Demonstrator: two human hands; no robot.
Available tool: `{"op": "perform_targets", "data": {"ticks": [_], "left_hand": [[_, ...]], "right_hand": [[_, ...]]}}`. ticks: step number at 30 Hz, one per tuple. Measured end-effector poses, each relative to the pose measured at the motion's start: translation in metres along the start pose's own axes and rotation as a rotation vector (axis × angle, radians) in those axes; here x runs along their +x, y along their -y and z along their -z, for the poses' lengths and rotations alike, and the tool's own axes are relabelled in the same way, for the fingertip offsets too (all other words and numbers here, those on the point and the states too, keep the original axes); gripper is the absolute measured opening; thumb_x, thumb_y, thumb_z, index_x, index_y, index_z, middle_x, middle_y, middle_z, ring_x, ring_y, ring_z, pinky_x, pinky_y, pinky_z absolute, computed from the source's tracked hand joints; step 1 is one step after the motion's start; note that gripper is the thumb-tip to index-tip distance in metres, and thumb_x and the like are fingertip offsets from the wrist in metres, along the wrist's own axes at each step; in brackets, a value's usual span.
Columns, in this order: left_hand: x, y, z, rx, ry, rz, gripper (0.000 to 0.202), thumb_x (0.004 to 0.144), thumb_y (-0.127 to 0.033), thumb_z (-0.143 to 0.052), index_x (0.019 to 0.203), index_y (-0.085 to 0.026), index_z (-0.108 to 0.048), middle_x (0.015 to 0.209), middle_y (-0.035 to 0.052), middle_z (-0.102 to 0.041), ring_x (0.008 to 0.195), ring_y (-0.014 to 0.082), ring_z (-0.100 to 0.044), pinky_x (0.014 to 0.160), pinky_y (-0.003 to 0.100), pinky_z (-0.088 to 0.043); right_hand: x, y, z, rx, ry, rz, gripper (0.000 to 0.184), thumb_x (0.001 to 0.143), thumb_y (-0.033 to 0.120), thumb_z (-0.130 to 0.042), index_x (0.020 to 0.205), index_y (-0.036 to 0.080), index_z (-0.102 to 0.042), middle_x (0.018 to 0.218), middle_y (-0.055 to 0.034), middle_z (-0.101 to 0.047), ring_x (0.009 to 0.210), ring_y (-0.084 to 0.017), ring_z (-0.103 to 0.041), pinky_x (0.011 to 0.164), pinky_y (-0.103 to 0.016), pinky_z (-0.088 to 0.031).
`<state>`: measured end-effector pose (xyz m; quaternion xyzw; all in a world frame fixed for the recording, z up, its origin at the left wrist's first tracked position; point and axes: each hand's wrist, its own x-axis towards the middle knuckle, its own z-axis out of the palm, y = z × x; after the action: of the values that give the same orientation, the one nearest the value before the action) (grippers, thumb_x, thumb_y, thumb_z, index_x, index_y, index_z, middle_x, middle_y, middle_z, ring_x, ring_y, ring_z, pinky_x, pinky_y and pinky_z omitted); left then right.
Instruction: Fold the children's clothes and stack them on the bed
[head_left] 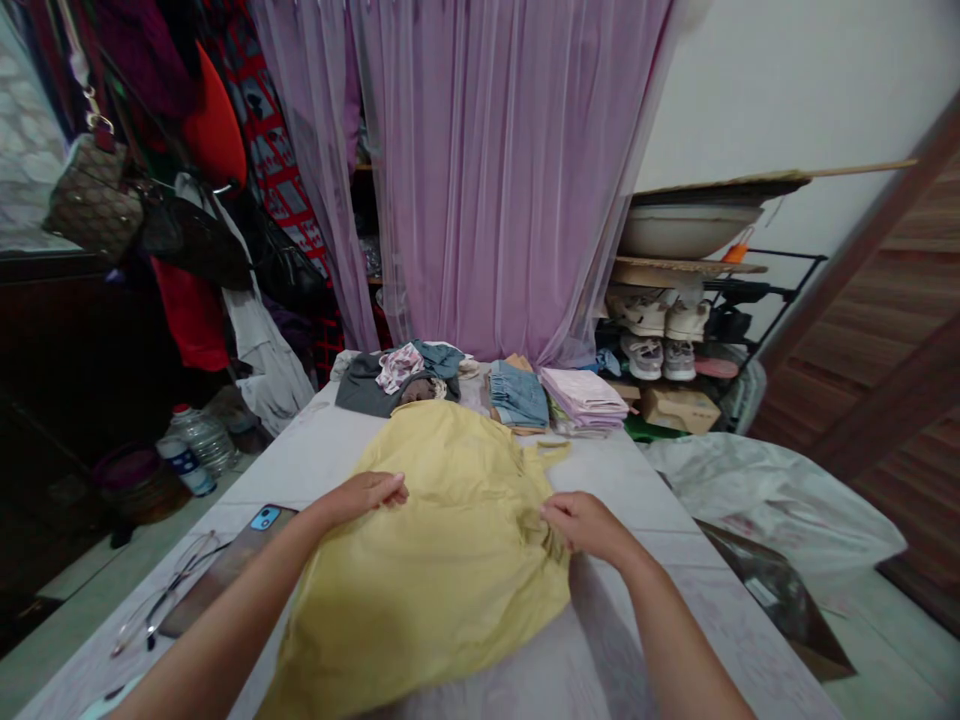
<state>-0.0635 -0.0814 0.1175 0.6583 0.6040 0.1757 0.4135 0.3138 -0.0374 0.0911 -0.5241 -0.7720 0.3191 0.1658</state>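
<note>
A yellow dress (420, 580) with a seam across its middle and a strap at its upper right lies spread over the white-covered table (645, 600). On its left side, my left hand (367, 497) is closed, with the fingertips pinching the cloth near the seam. Across from it, my right hand (581, 525) grips the dress's right edge, where the fabric bunches into small folds. The lower part of the dress bulges up slightly and runs toward my left forearm.
Behind the dress lie rumpled clothes (364, 385), folded jeans (517, 395) and a pink folded stack (583, 395). A tablet (217, 590) and glasses (169, 590) rest at the left. Beyond the table are bags (97, 200), a purple curtain (480, 180) and a shoe rack (667, 330).
</note>
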Motion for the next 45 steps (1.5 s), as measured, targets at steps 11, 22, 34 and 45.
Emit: {"op": "perform_targets", "data": {"ticks": [11,22,34,45], "left_hand": [[0.097,0.017,0.057,0.541,-0.578,0.066,0.043,0.085,-0.017,-0.039,0.119,-0.022,-0.065,0.123,0.0057,-0.068,0.113,0.0203,-0.062,0.098,0.033,-0.046],[0.18,0.034,0.084,0.714,-0.446,0.155,0.034,0.08,-0.023,-0.049,0.105,-0.027,-0.071,0.111,0.0082,-0.071,0.101,0.0255,-0.065,0.085,0.035,-0.05],[0.163,0.019,0.117,0.638,-0.57,0.01,0.027,0.091,-0.037,-0.034,0.101,-0.022,-0.055,0.082,-0.0001,-0.066,0.074,0.0164,-0.061,0.066,0.024,-0.044],[0.175,0.005,0.102,0.837,-0.791,0.005,0.041,0.087,-0.016,-0.039,0.125,-0.014,-0.056,0.13,0.0159,-0.059,0.116,0.0271,-0.057,0.096,0.038,-0.045]], "right_hand": [[0.133,0.032,-0.002,-0.345,-0.25,0.031,0.035,0.091,0.02,-0.042,0.113,0.021,-0.069,0.118,-0.0045,-0.07,0.106,-0.017,-0.063,0.086,-0.025,-0.044],[0.19,0.019,-0.009,-0.493,-0.173,-0.057,0.027,0.088,0.032,-0.052,0.103,0.023,-0.072,0.105,-0.0085,-0.073,0.097,-0.022,-0.067,0.079,-0.03,-0.047],[0.169,0.021,-0.008,-0.565,-0.239,-0.068,0.018,0.084,0.025,-0.051,0.091,0.022,-0.067,0.089,-0.0066,-0.072,0.08,-0.02,-0.065,0.068,-0.029,-0.042],[0.179,0.004,-0.014,-0.515,-0.532,0.102,0.029,0.084,0.017,-0.049,0.106,0.02,-0.067,0.127,-0.0118,-0.057,0.115,-0.028,-0.049,0.094,-0.04,-0.036]]}}
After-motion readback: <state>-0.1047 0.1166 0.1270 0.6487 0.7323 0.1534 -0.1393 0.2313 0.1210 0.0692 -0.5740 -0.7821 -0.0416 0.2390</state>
